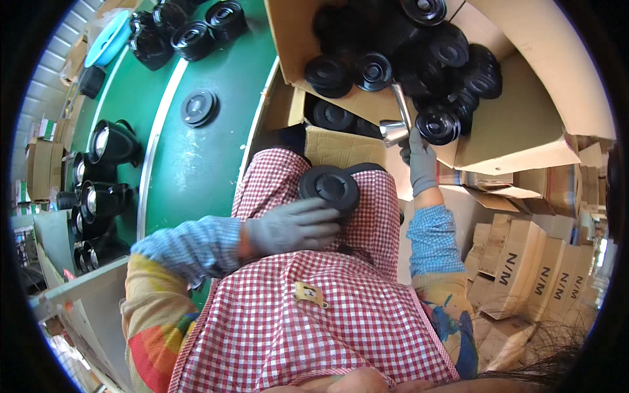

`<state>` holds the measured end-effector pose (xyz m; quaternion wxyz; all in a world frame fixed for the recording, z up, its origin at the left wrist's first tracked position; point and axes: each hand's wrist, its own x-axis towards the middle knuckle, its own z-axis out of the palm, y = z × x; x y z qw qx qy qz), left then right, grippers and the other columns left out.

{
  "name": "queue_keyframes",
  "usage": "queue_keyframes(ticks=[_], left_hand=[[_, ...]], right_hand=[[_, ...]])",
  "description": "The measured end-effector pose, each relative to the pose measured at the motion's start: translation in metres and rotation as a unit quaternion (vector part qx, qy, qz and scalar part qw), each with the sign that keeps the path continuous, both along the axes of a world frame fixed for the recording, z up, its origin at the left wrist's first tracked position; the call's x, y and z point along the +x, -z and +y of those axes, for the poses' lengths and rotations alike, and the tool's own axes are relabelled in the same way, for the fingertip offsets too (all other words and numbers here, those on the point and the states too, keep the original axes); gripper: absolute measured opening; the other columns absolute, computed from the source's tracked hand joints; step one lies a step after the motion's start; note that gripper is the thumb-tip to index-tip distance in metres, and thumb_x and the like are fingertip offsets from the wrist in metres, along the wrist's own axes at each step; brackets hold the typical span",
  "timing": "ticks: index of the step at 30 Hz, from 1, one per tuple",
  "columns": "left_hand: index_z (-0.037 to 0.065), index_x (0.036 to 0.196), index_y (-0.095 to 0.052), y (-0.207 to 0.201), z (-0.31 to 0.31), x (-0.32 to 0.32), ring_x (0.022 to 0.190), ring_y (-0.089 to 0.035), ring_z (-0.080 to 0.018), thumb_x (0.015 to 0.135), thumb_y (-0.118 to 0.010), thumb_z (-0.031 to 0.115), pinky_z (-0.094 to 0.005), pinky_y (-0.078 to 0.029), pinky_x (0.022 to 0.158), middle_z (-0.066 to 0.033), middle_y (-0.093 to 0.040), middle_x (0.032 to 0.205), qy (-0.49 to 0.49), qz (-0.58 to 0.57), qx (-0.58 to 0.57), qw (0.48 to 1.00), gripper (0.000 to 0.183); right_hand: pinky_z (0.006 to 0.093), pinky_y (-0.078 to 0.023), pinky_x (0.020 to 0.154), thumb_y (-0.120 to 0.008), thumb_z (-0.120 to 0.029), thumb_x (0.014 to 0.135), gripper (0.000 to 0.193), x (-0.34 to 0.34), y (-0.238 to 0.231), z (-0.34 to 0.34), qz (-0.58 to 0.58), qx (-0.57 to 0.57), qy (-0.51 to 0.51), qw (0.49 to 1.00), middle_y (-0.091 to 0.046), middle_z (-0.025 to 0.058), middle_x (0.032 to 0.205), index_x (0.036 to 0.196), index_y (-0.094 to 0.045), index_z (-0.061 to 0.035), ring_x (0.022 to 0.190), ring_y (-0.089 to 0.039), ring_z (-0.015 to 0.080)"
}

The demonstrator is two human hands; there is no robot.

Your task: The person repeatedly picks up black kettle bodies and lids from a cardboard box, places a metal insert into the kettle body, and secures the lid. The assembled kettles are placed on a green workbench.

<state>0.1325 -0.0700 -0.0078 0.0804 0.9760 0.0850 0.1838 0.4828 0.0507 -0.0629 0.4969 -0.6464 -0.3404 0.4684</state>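
Note:
A round black lid (329,188) with raised rings rests on my lap, on the checked apron. My left hand (291,226), in a grey glove, lies along its near edge with the fingers stretched out and together. To the right, my gloved right hand (422,164) reaches up beside the large carton and is closed on a shiny silver metal tool (394,131). This tool has a flared end and a straight shaft; its exact kind I cannot make out. Right beside its shaft is a black lid (438,124) in the carton.
A large open carton (517,124) holds many black lids. Below it, a smaller carton (347,144) contains more. On the green table (190,170) at left are stacked lids (199,108), black pots (98,200) and a light-blue basin (108,39). Cardboard boxes (514,259) stand at right.

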Motion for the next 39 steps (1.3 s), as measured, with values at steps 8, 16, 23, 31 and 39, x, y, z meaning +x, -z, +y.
queue_keyframes(ticks=[8, 16, 23, 31, 39], left_hand=[[0.031, 0.122, -0.07, -0.009, 0.012, 0.078, 0.141, -0.044, -0.0259, 0.094, -0.062, 0.024, -0.0674, -0.012, 0.122, 0.0027, -0.062, 0.133, 0.068, 0.36, 0.067, 0.928, 0.029], [0.009, 0.105, -0.072, -0.042, 0.053, -0.023, 0.123, -0.056, -0.0332, 0.075, -0.078, 0.017, -0.045, -0.051, 0.098, -0.0116, -0.057, 0.133, -0.254, 0.122, -0.168, 0.945, 0.032], [0.007, 0.131, -0.064, -0.029, 0.025, -0.162, 0.102, -0.067, -0.0174, 0.09, -0.078, 0.021, -0.0352, -0.056, 0.087, -0.0039, -0.067, 0.122, -0.443, -0.418, -0.597, 0.522, 0.046], [0.004, 0.114, -0.066, 0.033, 0.152, -0.325, 0.079, -0.065, -0.0138, 0.093, -0.076, 0.012, -0.0311, -0.057, 0.075, -0.0024, -0.068, 0.096, -0.506, -0.72, -0.303, 0.364, 0.024], [0.005, 0.112, -0.062, 0.129, 0.286, -0.517, 0.052, -0.049, -0.0096, 0.085, -0.086, 0.024, -0.0284, -0.036, 0.047, 0.0008, -0.058, 0.07, -0.709, -0.675, -0.043, 0.201, 0.041]], right_hand=[[0.0231, -0.043, 0.053, -0.072, -0.049, 0.095, 0.049, -0.003, 0.019, -0.036, 0.037, -0.055, 0.017, 0.998, -0.067, 0.0054, 0.078, 0.093, -0.066, -0.0011, 0.059, -0.055, 0.0088], [0.0477, -0.05, 0.083, -0.065, -0.048, 0.094, 0.046, 0.003, 0.051, 0.049, -0.366, 0.015, -0.001, 0.93, -0.071, 0.0256, 0.096, 0.102, -0.072, -0.0026, 0.094, -0.069, 0.0386], [0.0533, -0.051, 0.083, -0.059, -0.048, 0.097, 0.045, -0.006, 0.103, 0.106, -0.491, 0.009, -0.058, 0.869, -0.072, 0.0246, 0.102, 0.107, -0.072, -0.006, 0.097, -0.068, 0.0448], [0.0528, -0.043, 0.104, -0.058, -0.04, 0.098, 0.05, -0.038, 0.068, 0.097, -0.653, 0.171, -0.044, 0.737, -0.062, 0.0221, 0.137, 0.133, -0.065, -0.006, 0.127, -0.054, 0.0431], [0.0413, -0.048, 0.102, -0.058, -0.014, 0.101, 0.031, -0.003, 0.04, -0.045, -0.391, 0.079, -0.171, 0.901, -0.067, 0.0216, 0.125, 0.123, -0.068, 0.0055, 0.116, -0.062, 0.0323]])
